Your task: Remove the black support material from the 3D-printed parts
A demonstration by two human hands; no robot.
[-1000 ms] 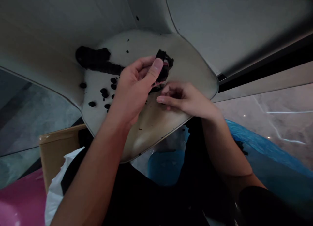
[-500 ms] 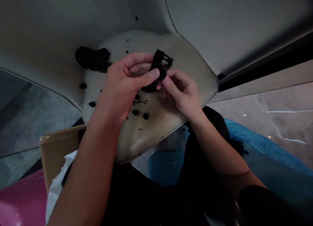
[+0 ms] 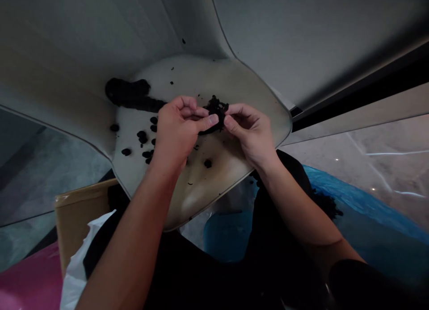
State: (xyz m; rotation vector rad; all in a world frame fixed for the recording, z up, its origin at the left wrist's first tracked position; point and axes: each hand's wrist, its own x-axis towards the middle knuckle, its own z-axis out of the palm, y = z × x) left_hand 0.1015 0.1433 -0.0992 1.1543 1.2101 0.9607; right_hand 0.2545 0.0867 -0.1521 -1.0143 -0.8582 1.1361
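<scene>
Over a pale padded seat (image 3: 254, 95), my left hand (image 3: 176, 133) grips a small black piece with holes and ragged edges (image 3: 216, 109) between thumb and fingers. My right hand (image 3: 253, 129) pinches its right edge with thumb and forefinger. What the piece is made of is hard to tell in this light. Left of my hands lies a longer black fuzzy strip (image 3: 125, 91), one end hidden behind my left hand. Several small round black bits (image 3: 141, 136) are scattered on the seat near my left wrist, and one (image 3: 208, 163) lies below the held piece.
A cardboard box (image 3: 77, 216) stands at the lower left, beside white crumpled material (image 3: 75, 274) and a pink surface (image 3: 30, 278). On the right is a blue plastic bag (image 3: 355, 194) with a black frilly item (image 3: 326, 203) near it. Something blue (image 3: 228, 236) shows below the seat.
The black piece has been turned and lowered and now looks more crumpled. My left hand has moved slightly right and down. More small bits show left of it as the view shifts.
</scene>
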